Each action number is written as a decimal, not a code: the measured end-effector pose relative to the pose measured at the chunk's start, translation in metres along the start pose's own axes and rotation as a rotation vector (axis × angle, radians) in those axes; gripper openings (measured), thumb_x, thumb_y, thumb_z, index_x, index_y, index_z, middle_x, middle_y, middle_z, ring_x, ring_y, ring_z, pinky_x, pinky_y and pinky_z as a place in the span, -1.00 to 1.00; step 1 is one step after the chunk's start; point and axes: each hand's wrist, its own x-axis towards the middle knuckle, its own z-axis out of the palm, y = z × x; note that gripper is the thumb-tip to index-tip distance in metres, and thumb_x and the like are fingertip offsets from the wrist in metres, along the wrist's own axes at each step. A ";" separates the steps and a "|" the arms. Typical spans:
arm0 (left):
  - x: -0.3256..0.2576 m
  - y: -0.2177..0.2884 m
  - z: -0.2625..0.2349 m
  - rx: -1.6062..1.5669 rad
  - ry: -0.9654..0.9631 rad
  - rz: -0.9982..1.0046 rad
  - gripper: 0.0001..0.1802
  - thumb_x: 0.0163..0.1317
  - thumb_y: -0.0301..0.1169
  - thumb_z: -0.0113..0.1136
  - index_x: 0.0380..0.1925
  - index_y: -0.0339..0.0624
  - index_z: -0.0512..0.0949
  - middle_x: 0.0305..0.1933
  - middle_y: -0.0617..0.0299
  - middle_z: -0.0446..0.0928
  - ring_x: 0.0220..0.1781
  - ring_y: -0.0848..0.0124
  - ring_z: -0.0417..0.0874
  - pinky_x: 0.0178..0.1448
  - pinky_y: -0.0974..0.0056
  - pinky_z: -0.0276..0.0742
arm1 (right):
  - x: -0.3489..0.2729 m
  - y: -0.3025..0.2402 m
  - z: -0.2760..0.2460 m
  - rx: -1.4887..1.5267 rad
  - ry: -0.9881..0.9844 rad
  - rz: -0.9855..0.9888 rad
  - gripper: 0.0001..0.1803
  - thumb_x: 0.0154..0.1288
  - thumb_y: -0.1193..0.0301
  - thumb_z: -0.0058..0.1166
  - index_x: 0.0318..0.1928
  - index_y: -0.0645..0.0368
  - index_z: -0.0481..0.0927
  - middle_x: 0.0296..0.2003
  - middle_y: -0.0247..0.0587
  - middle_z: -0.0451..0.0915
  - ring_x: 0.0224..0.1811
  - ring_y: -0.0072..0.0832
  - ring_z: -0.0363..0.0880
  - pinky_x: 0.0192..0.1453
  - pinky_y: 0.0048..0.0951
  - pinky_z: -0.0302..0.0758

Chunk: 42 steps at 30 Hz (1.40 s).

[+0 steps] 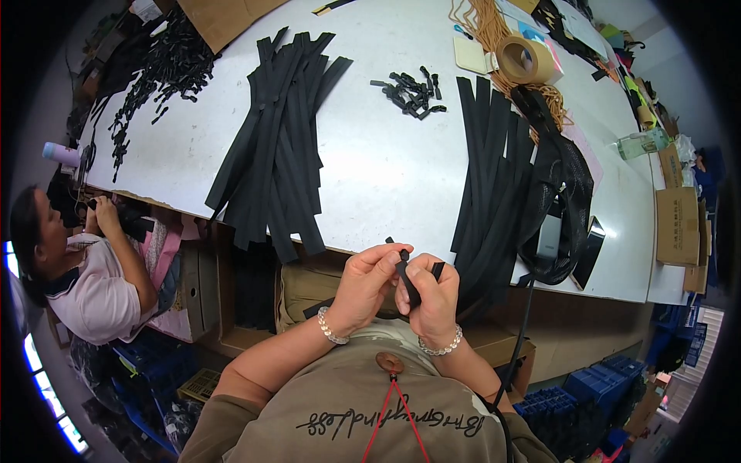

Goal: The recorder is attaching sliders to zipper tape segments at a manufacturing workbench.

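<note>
A worker's left hand and right hand, held close together just above the near table edge, both pinch a short black zipper strip, with a small black slider at its top between the left fingertips. Beyond them, on the white table, lie two fanned piles of black zipper strips, a small heap of sliders between them, and farther back a roll of brown tape.
</note>
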 end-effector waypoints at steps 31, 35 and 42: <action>0.003 0.012 -0.003 0.051 -0.050 -0.031 -0.71 0.33 -0.34 -0.01 -0.09 -0.33 0.50 -0.30 0.22 0.55 -0.40 0.53 0.51 -0.41 0.45 0.49 | 0.005 0.006 0.001 -0.105 0.015 -0.072 -0.84 0.30 0.48 -0.05 -0.44 0.27 0.44 -0.61 -0.29 0.47 -0.69 -0.65 0.35 -0.63 -0.63 0.31; 0.005 0.015 -0.004 0.195 -0.039 -0.013 -0.71 0.33 -0.34 -0.02 -0.09 -0.33 0.51 -0.29 0.22 0.55 -0.38 0.53 0.51 -0.33 0.45 0.51 | 0.006 0.009 -0.004 -0.271 0.010 -0.156 -0.89 0.29 0.54 -0.04 -0.39 0.32 0.47 -0.54 -0.26 0.52 -0.60 -0.67 0.42 -0.58 -0.64 0.38; 0.003 0.016 -0.004 0.289 0.020 -0.033 -0.70 0.33 -0.33 0.00 -0.08 -0.33 0.50 -0.31 0.23 0.56 -0.38 0.54 0.51 -0.27 0.46 0.51 | 0.006 0.004 -0.003 -0.251 0.000 -0.156 -0.91 0.29 0.57 -0.04 -0.35 0.36 0.49 -0.50 -0.22 0.54 -0.54 -0.66 0.46 -0.56 -0.65 0.42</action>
